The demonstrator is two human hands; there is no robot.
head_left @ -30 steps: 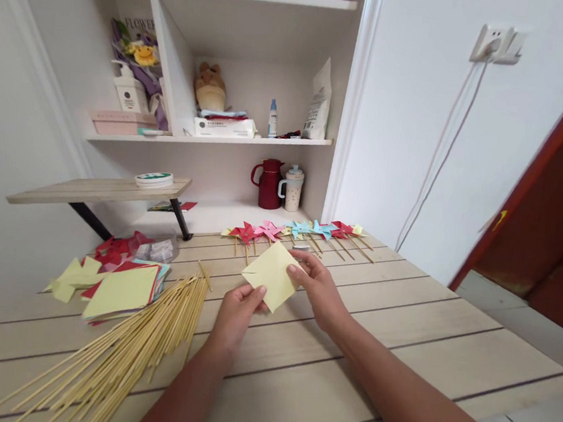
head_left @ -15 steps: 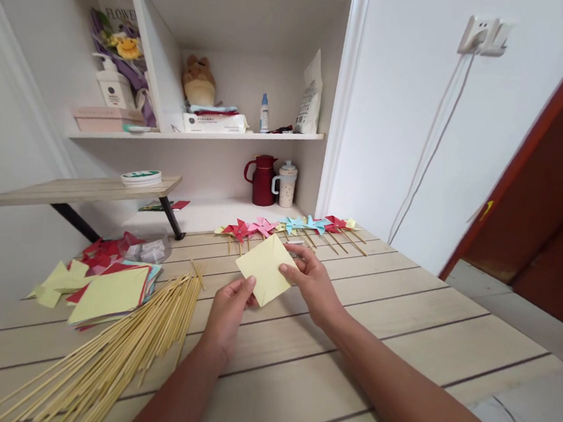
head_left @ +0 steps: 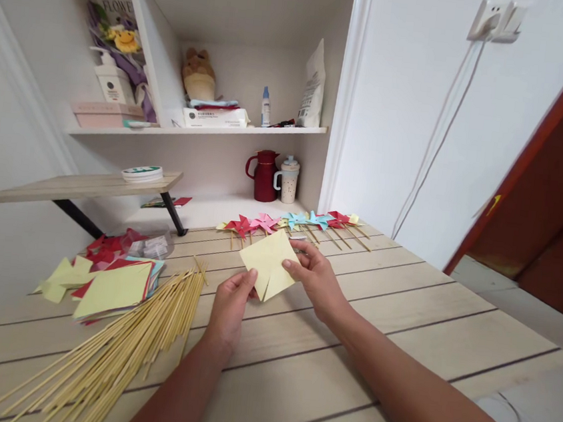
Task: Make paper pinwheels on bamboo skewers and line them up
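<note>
So both hands are pinching a pale yellow paper square (head_left: pixel 268 263) with slits cut in from its corners, held just above the light wooden plank table (head_left: pixel 400 331). Left hand (head_left: pixel 230 303) grips the near-left edge, right hand (head_left: pixel 315 276) closes on the right corner. I'd say the trick is keeping the pinch light so the flaps curl without creasing. Bundle of thin bamboo skewers (head_left: pixel 116 348) lies to the left, stack of coloured paper sheets (head_left: pixel 112 287) beside it, row of finished paper pinwheels (head_left: pixel 290 222) further back.
</note>
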